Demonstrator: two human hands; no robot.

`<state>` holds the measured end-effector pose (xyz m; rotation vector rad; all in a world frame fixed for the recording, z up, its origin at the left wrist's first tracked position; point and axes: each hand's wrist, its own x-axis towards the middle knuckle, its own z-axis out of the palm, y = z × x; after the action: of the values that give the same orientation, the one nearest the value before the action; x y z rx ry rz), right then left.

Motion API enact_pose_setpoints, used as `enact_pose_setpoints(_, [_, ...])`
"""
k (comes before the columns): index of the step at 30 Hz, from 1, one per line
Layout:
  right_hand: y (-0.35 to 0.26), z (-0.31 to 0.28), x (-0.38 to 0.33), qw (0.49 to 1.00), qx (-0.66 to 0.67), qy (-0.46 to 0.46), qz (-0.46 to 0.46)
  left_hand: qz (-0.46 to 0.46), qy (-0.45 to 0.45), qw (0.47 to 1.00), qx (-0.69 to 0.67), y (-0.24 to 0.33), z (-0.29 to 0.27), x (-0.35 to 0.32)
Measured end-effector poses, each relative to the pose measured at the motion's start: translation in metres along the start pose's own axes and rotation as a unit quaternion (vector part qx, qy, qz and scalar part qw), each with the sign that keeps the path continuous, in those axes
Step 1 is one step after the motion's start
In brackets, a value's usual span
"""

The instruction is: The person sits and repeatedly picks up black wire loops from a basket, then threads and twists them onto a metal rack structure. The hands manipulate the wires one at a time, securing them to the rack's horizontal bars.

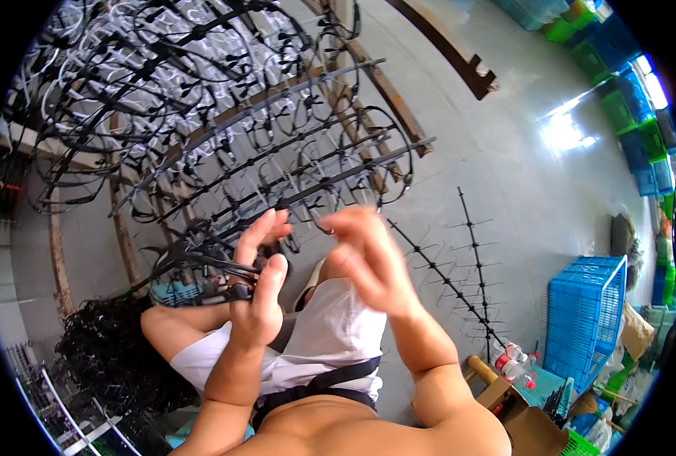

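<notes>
Black strips (228, 265) are clasped in the left hand (259, 292), their lengths trailing left of the grip, seemingly so that the right hand (366, 262), fingers parted near it, is left free.

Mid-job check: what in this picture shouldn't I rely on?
All in the head view:
- Right hand: fingers motion-blurred; whether they pinch anything is unclear.
- Black strips at the left hand: their near ends are hidden by that hand.
- Black pile: too dark and tangled to count pieces.
- Green crate: cut off by the lower edge.
</notes>
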<state>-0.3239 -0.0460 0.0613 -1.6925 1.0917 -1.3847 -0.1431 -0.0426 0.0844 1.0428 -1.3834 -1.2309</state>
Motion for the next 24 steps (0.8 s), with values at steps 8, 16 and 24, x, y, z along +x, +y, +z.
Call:
enact_pose_setpoints(8, [-0.017, 0.055, -0.016, 0.86, 0.46, -0.087, 0.203, -0.072, -0.117, 0.962, -0.237, 0.007, -0.027, -0.014])
enact_pose_setpoints(16, [-0.029, 0.047, -0.028, 0.884, 0.37, -0.03, 0.283, -0.132, -0.084, 0.954, -0.255, -0.001, -0.035, -0.032])
enact_pose_setpoints(24, [-0.038, 0.04, -0.047, 0.818, 0.363, -0.076, 0.44, 0.152, -0.015, 0.988, 0.032, 0.002, -0.022, -0.045])
